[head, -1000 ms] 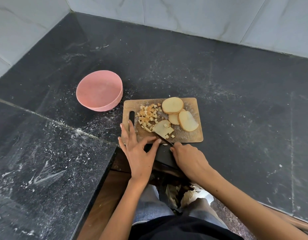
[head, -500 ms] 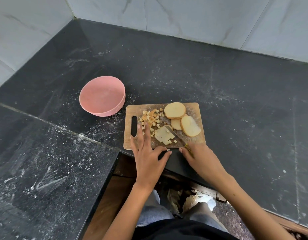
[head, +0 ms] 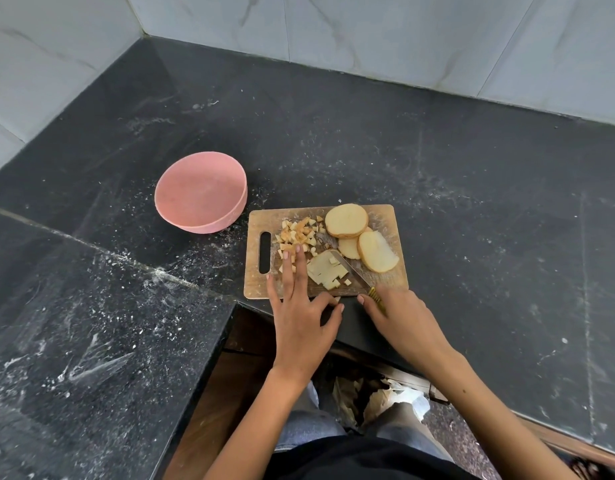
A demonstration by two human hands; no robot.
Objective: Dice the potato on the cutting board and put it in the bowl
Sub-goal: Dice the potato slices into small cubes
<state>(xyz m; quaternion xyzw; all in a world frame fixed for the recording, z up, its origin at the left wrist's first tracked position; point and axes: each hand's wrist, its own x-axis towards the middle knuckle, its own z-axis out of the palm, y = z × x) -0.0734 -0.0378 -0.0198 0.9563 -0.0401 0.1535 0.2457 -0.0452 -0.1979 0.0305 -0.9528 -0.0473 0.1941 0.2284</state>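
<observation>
The left hand (head: pixel 301 317) lies flat on the cutting board (head: pixel 389 216), fingers straight, blocking the board's left half. Just past its fingertips sits the diced pile (head: pixel 297 235). The knife (head: pixel 351 270), held by the right hand (head: pixel 401 323), slants across the near right part. Beyond the blade, three potato slices (head: pixel 361 237) crowd the far right corner. The bowl (head: pixel 200 197) stands up-left of the left hand (apart from the board), with open countertop (head: pixel 489 237) right of the knife hand.

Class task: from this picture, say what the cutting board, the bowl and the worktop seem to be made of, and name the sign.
Cutting board: likely wood, matt; brown grain and scuffs.
Bowl: probably plastic, matt pink; even colour, thin rim.
Worktop: looks like polished dark stone; pale flecks, a joint line.
</observation>
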